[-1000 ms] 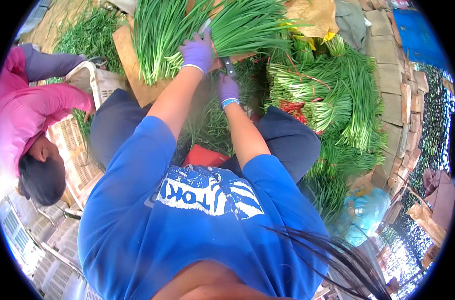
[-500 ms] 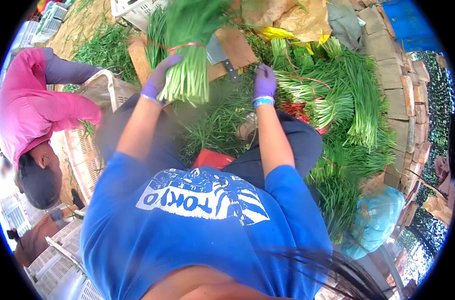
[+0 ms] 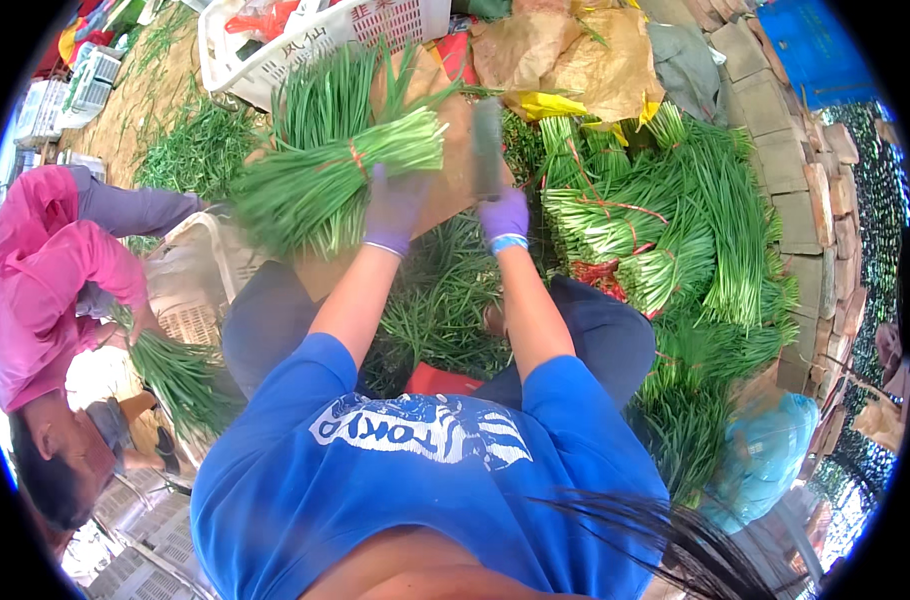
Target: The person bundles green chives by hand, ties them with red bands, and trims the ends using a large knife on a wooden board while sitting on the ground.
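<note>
A bundle of garlic chives (image 3: 320, 178), tied with a red band, lies sideways over the wooden board (image 3: 450, 190), pale cut ends to the right. My left hand (image 3: 395, 208), in a purple glove, grips it from the near side, with its fingers partly hidden. Purple-gloved too, my right hand (image 3: 506, 215) is closed round a cleaver (image 3: 487, 150), whose blade, blurred, stands up just right of the cut ends. Behind the held bundle another bunch of chives (image 3: 325, 95) rests on the board.
Tied chive bundles (image 3: 665, 220) are heaped at the right, by a brick edging (image 3: 800, 200). Loose trimmings (image 3: 440, 300) cover the ground between my knees. A white crate (image 3: 325, 45) stands beyond the board. At the left, a person in pink (image 3: 70, 260) bends over chives.
The upright bundle in my left hand has been laid sideways on the board. My right hand has picked up the cleaver from the board. The person at the left now holds chives.
</note>
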Tool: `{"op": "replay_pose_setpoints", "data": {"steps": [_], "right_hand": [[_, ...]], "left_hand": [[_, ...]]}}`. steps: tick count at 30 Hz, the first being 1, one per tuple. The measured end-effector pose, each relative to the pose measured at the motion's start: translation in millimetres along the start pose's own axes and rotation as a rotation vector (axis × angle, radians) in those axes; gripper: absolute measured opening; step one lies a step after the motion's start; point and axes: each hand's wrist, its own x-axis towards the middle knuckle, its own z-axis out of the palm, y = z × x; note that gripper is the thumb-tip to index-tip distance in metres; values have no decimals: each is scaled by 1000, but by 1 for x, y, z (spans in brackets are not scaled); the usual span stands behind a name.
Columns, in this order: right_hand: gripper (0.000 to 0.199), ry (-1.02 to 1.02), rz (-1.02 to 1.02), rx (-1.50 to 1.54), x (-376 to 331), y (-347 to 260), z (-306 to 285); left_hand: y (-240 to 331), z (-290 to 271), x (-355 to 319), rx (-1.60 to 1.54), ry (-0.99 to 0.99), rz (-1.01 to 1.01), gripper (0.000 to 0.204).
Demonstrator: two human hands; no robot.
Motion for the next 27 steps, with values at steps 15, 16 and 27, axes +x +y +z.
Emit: {"op": "replay_pose_setpoints", "data": {"steps": [15,16,27], "right_hand": [[32,120,60,612,-30,-48,-25],[31,77,67,639,-31,-51,-26],[30,110,-20,571,-72,-71,-105]], "left_hand": [[26,93,31,3147,-158,747,103],[31,87,44,3142,-165,749,103],[6,91,61,2998,-106,128,97]]}}
